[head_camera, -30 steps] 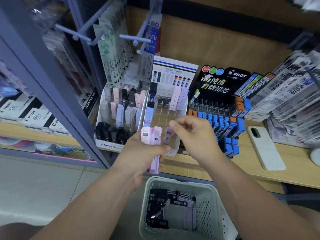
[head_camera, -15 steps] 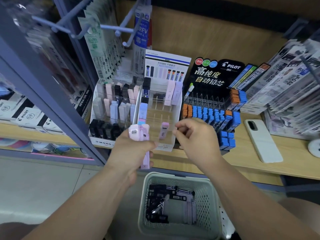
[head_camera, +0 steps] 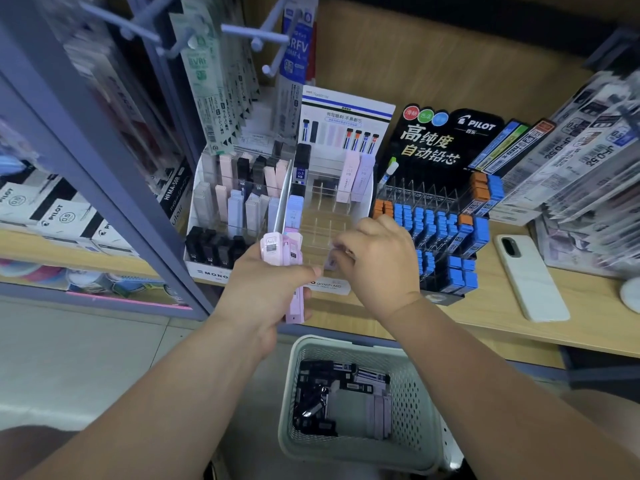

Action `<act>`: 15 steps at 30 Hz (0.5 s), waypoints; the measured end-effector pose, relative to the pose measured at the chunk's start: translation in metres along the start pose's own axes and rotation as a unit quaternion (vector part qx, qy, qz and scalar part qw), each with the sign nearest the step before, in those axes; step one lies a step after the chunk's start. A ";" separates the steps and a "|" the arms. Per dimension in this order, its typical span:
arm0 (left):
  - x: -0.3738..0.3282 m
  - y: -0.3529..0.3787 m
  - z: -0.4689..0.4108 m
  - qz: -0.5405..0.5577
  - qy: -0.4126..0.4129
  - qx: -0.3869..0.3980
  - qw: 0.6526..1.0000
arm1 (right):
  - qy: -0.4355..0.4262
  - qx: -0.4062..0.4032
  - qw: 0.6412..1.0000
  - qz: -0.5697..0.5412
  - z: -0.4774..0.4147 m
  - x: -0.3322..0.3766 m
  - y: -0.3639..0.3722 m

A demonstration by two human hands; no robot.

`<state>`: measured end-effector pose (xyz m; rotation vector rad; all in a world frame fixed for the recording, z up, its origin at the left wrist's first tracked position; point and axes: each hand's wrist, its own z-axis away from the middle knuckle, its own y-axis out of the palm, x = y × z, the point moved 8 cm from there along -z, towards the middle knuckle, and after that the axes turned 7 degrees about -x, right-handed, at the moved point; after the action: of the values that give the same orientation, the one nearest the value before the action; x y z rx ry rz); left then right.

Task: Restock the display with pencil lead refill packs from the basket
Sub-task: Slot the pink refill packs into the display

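Observation:
My left hand (head_camera: 263, 289) grips a bunch of pink lead refill packs (head_camera: 282, 252), upright in front of the clear acrylic display (head_camera: 329, 216). My right hand (head_camera: 379, 261) is just to its right, with curled fingertips at the top of one pink pack (head_camera: 330, 264) that stands in a front slot of the display. The fingertips are blurred, so I cannot tell whether they pinch it. Two more pale packs (head_camera: 355, 180) stand at the display's back. Below the shelf, a pale green basket (head_camera: 298, 441) holds several black and pale purple packs (head_camera: 341, 398).
A Mono refill stand (head_camera: 207, 271) sits to the left, a black Pilot stand (head_camera: 446, 233) with blue and orange packs to the right. A white phone (head_camera: 530, 275) lies on the wooden shelf (head_camera: 588, 327). Hanging refills on pegs (head_camera: 256, 31) jut out overhead.
My right hand set a pink pack into a front slot, drew back to the right, and has now come back to that pack's top. My left hand kept its bunch nearly still.

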<state>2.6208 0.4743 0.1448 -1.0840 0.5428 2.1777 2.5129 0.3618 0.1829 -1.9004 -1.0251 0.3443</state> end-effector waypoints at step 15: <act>-0.006 -0.006 0.002 0.018 0.004 -0.009 1.000 | 0.131 0.165 0.977 -0.012 -0.007 -0.006 0.006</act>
<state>2.6265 0.4776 0.1498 -1.1006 0.5509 2.2146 2.5164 0.3516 0.1803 -1.5836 -0.7605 0.2257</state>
